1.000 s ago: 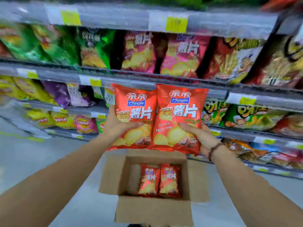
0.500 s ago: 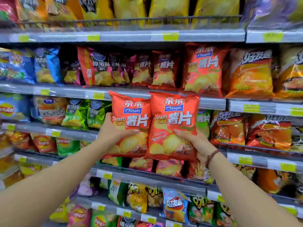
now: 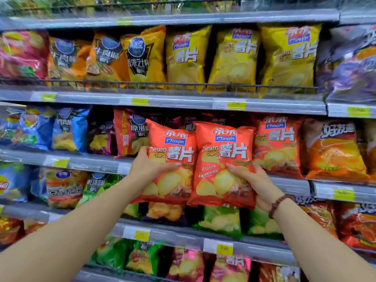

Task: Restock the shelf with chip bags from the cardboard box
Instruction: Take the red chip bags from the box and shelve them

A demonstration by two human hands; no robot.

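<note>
Facing outward — upright red bags (image 3: 203,165)

- both forearms are bare all the way up, no sleeves anywhere in view
- left hand (image 3: 149,166) has no rings, no watch, nothing on the wrist
- right hand (image 3: 257,183) wears a dark reddish-brown beaded bracelet (image 3: 275,206), round beads, snug at the wrist

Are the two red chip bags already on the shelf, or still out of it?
Out. The left hand and right hand hold the two red chip bags before the shelf.
</note>
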